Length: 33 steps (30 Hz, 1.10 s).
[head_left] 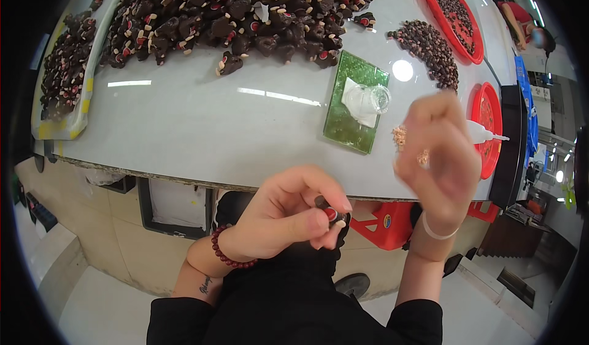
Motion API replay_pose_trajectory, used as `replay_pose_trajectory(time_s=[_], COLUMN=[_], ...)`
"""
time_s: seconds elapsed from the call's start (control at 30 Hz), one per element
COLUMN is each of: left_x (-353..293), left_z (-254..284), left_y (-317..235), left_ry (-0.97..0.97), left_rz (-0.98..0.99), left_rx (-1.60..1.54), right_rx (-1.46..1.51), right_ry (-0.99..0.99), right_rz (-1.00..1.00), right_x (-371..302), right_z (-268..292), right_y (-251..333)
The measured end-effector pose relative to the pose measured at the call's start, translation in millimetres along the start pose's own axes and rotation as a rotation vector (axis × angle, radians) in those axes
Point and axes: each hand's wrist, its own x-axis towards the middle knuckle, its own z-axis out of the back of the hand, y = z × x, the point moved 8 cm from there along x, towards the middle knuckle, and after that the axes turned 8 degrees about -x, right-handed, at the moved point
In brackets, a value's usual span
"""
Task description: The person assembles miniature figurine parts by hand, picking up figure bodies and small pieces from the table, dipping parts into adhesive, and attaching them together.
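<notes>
Brown figurine [331, 213], seemingly part-fitted, sits pinched in left hand [279, 219], nearside of green board [345, 131]; right hand [451, 168] blurred, grip unclear. Piled figurines [224, 15] left of board look fitted; tan bits [399, 137] right of it remain loose.

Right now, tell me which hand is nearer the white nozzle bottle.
Right: the right hand partly hides the white nozzle bottle; the left hand is farther off, to its lower left in view.

room to pass over white table [202, 124]; dark pile [245, 23] blocks beyond, green board [346, 133] and right hand [446, 167] rightward.
</notes>
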Motion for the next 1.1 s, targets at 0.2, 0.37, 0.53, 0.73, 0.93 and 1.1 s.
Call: replay_pose_trajectory(time_s=[0.2, 0.37, 0.53, 0.73, 0.93, 1.1], left_x=[3, 5, 6, 7, 4, 0], left_z=[-11, -15, -17, -20, -19, -16], left_y=[19, 34, 39, 39, 41, 48], left_ry=[0.02, 0.026, 0.001, -0.016, -0.102, -0.081], left_rz=[0.133, 0.216, 0.206, 0.209, 0.251, 0.306], left_rx=[-0.271, -0.359, -0.28, -0.175, -0.148, -0.254], right_rx=[0.806, 0.72, 0.594, 0.466, 0.348, 0.416], right_ry=[-0.216, -0.252, -0.303, -0.322, -0.37, -0.314], right_rz=[-0.222, -0.061, -0.005, -0.005, -0.042, -0.025], right_x=[-49, -60, -68, -74, -78, -76], right_z=[-42, -38, -32, -28, -24, -25], right_y=[-3, 0, 2, 2, 9, 0])
